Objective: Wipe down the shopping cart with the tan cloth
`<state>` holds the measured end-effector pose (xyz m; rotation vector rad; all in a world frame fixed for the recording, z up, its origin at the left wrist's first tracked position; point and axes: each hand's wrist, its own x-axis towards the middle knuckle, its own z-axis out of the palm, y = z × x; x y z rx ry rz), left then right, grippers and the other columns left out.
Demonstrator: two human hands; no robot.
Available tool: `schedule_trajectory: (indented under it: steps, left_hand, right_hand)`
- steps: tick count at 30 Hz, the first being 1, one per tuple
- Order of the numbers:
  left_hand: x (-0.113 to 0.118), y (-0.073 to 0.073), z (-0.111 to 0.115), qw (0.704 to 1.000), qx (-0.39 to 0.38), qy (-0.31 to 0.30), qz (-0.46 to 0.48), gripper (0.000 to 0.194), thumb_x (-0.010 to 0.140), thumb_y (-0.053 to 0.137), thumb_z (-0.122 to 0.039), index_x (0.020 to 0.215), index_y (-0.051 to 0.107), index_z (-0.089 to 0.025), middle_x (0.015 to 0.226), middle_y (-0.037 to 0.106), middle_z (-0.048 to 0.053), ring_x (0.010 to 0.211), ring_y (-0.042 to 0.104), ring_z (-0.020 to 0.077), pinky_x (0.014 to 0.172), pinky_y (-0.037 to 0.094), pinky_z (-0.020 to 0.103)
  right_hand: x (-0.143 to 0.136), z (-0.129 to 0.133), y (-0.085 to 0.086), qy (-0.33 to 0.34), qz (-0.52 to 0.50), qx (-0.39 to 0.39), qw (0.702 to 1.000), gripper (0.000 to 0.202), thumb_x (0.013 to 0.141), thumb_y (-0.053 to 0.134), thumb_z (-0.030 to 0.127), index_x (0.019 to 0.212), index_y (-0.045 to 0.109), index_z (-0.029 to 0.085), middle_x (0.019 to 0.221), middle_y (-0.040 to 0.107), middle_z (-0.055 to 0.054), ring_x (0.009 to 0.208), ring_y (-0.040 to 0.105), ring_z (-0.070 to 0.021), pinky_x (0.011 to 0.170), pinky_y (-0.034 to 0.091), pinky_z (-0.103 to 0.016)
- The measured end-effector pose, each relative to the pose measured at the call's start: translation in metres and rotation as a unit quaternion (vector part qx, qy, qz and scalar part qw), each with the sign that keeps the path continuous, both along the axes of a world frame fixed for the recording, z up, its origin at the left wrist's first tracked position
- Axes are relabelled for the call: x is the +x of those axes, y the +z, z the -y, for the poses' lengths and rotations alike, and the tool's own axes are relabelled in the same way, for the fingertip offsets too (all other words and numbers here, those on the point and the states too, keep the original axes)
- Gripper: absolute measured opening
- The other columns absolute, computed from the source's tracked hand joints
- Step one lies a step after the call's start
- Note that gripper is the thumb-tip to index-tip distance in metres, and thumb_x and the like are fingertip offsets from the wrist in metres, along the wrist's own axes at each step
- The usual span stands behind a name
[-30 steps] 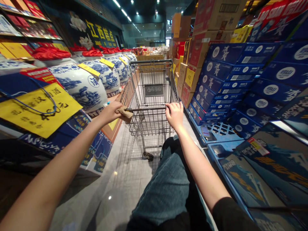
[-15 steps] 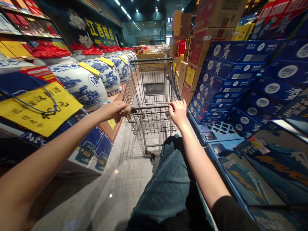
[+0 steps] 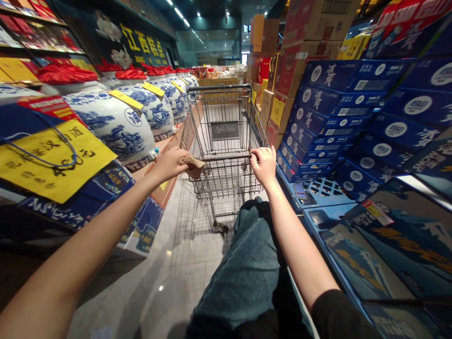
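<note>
A wire shopping cart [image 3: 231, 176] stands in front of me, its basket holding nothing that I can see. Along its near edge runs the dark handle bar [image 3: 228, 157]. At the bar's left end my left hand [image 3: 173, 162] is closed around a crumpled brown cloth [image 3: 194, 165], which lies against the bar. The right end of the bar is in my right hand [image 3: 264, 165], with the fingers curled over it and the thumb on the near side. A dark sign plate [image 3: 225, 131] hangs on the cart's front panel.
Large blue-and-white jars [image 3: 116, 125] with red cloth tops line the left side, behind a yellow price sign [image 3: 56, 160]. Stacked blue boxes [image 3: 318, 101] stand on a blue plastic pallet [image 3: 326, 188] at right. Brown cartons [image 3: 293, 70] rise beyond. Tiled floor [image 3: 183, 263] runs between.
My left hand has shifted a little along the bar, and the cloth now sticks out farther to the right. My right hand keeps its grip. The view has moved slightly.
</note>
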<state>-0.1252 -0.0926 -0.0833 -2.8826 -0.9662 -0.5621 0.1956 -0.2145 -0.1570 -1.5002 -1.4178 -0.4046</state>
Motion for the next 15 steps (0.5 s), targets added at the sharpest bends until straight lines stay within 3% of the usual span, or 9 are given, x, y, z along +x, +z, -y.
schedule_trajectory:
  steps: [5, 10, 13, 15]
  left_hand:
    - [-0.006, 0.011, 0.003, 0.997, -0.048, -0.037, -0.038, 0.014, 0.083, 0.045, -0.025, 0.080, 0.057, -0.019, 0.089, 0.066, 0.008, 0.092, 0.060, 0.0244, 0.086, 0.049, 0.039]
    - [-0.026, 0.026, -0.008, 0.982, -0.122, -0.108, -0.097, 0.047, 0.078, 0.048, -0.014, 0.124, 0.061, -0.015, 0.126, 0.069, 0.010, 0.115, 0.061, 0.0227, 0.103, 0.048, 0.042]
    - [-0.037, 0.030, -0.021, 0.982, -0.062, -0.106, -0.143, 0.056, 0.074, 0.057, -0.011, 0.129, 0.060, -0.016, 0.145, 0.062, 0.009, 0.137, 0.048, 0.0230, 0.118, 0.037, 0.049]
    - [-0.039, 0.030, -0.027, 0.981, -0.009, -0.100, -0.167, 0.053, 0.074, 0.061, -0.011, 0.127, 0.062, -0.019, 0.146, 0.063, 0.005, 0.142, 0.045, 0.0214, 0.122, 0.032, 0.049]
  right_hand:
    - [0.003, 0.001, 0.002, 0.001, -0.002, -0.013, 1.000, 0.020, 0.094, 0.049, 0.024, 0.093, 0.069, 0.025, 0.100, 0.074, -0.005, 0.109, 0.061, -0.0244, 0.127, 0.025, -0.054]
    - [0.000, 0.001, 0.004, 0.006, 0.006, -0.022, 1.000, 0.020, 0.094, 0.049, 0.023, 0.094, 0.068, 0.025, 0.100, 0.073, -0.005, 0.109, 0.060, -0.0245, 0.128, 0.024, -0.053]
    - [-0.002, 0.000, 0.004, 0.005, 0.003, -0.026, 1.000, 0.019, 0.094, 0.049, 0.023, 0.093, 0.068, 0.025, 0.099, 0.073, -0.005, 0.108, 0.060, -0.0248, 0.128, 0.023, -0.054]
    - [-0.003, -0.001, 0.003, 0.000, 0.000, -0.017, 1.000, 0.019, 0.093, 0.049, 0.023, 0.091, 0.067, 0.025, 0.097, 0.073, -0.004, 0.107, 0.060, -0.0247, 0.128, 0.023, -0.054]
